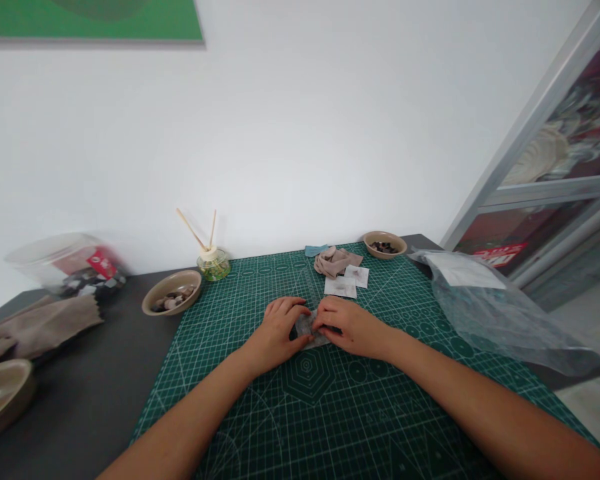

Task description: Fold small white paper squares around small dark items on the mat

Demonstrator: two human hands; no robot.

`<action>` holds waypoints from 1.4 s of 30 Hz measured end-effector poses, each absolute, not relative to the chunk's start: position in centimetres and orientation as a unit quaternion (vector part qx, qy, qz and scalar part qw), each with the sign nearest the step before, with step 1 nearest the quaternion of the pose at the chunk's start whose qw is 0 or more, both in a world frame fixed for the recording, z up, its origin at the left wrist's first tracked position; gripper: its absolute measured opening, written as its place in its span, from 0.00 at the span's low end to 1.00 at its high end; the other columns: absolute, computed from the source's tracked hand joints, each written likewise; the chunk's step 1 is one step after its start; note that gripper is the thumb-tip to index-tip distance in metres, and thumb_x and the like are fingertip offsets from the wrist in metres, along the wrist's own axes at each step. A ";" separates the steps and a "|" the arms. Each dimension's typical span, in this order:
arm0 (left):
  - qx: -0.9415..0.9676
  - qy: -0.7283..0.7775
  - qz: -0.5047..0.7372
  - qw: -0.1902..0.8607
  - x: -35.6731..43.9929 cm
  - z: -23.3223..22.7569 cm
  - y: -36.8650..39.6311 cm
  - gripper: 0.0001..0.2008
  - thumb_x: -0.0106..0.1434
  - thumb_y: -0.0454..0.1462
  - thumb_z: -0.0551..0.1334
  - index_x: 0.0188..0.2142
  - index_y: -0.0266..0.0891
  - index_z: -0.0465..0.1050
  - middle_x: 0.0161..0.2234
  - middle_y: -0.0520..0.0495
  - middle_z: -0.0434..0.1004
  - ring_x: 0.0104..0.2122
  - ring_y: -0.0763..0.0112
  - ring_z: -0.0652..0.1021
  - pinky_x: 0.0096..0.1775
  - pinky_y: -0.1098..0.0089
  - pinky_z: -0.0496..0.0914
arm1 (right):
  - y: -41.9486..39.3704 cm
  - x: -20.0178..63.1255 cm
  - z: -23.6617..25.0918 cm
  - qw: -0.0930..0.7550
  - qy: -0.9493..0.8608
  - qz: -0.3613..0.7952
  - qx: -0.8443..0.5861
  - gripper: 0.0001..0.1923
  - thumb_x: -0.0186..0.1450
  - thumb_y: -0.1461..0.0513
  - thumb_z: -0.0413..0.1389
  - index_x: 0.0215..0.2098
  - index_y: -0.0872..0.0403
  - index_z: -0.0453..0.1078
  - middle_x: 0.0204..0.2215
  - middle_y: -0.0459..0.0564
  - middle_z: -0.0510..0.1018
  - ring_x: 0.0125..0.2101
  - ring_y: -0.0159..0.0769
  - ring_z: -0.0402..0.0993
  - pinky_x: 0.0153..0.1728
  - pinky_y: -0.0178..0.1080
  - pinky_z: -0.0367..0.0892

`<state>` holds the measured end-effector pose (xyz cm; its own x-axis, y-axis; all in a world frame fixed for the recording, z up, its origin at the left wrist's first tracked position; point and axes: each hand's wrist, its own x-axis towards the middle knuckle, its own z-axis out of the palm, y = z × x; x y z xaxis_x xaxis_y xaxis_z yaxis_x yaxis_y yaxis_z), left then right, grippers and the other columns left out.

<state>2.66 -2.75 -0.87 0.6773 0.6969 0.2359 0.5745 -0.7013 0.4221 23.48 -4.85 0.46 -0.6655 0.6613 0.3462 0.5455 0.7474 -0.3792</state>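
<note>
Over the middle of the green cutting mat (240,320), both hands meet at a small clear plastic bag (305,324) with a whitish lower part. My left hand (279,331) curves round its left side, thumb at the near edge and fingers at the far edge. From the right, my right hand (349,327) pinches the bag with bent fingers. Its contents are too small to make out. Just beyond the hands lie two white printed cards (340,287), a crumpled beige cloth (334,262) and a blue piece of cloth (316,251).
Bowls with small pieces stand at the left (173,293) and back right (385,245). A reed diffuser (213,264) is near the wall. A large clear bag (490,313) covers the mat's right edge. Brown cloth (50,325), a plastic tub (65,263) and another bowl (5,393) sit left.
</note>
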 end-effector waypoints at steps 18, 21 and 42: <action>0.902 0.352 0.192 0.156 2.7 -0.8 -2.8 0.15 0.58 0.37 0.65 0.46 0.42 0.67 0.53 0.44 0.66 0.55 0.56 0.65 0.55 0.52 0.58 | -5.0 23.6 0.6 0.225 -0.902 0.102 -0.354 0.07 0.59 0.71 0.55 0.33 0.56 0.71 0.32 0.50 0.70 0.34 0.36 0.66 0.35 0.38 0.63; 0.903 0.352 0.191 0.158 2.7 -0.8 -2.7 0.15 0.59 0.37 0.64 0.46 0.42 0.67 0.53 0.44 0.66 0.54 0.56 0.65 0.55 0.52 0.58 | -5.0 23.6 0.6 0.227 -0.905 0.109 -0.344 0.07 0.61 0.70 0.54 0.35 0.56 0.71 0.33 0.50 0.70 0.35 0.36 0.66 0.36 0.38 0.63; 0.902 0.352 0.197 0.156 2.6 -1.1 -2.7 0.16 0.58 0.36 0.65 0.46 0.41 0.67 0.53 0.44 0.66 0.55 0.56 0.64 0.56 0.54 0.58 | -5.0 23.6 0.8 0.215 -0.902 0.096 -0.362 0.07 0.59 0.71 0.55 0.34 0.56 0.71 0.31 0.50 0.70 0.34 0.36 0.66 0.35 0.37 0.62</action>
<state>2.60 -2.72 -1.06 0.6743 0.6964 0.2457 0.5732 -0.7033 0.4205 23.61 -4.98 0.80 -0.6455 0.6942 0.3185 0.6113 0.7196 -0.3294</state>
